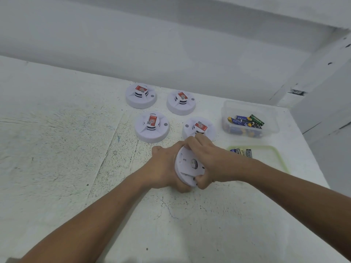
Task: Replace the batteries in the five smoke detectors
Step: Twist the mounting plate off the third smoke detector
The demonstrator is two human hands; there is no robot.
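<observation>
A white round smoke detector (187, 168) is held above the table, tilted on edge with its flat back toward me. My left hand (165, 168) grips it from the left and underneath. My right hand (207, 160) curls over its top and right rim, thumb at the lower edge. Several more white detectors with red labels stand on the table beyond: two at the back (141, 95) (181, 102), one in the middle (152, 127), and one (199, 128) partly hidden behind my right hand.
A clear plastic tub (271, 128) holding several batteries stands at the right. Nearer me lies a green-rimmed tray (275, 154) with a few batteries (241, 153) at its left end. The white table meets a wall behind and ends at the right.
</observation>
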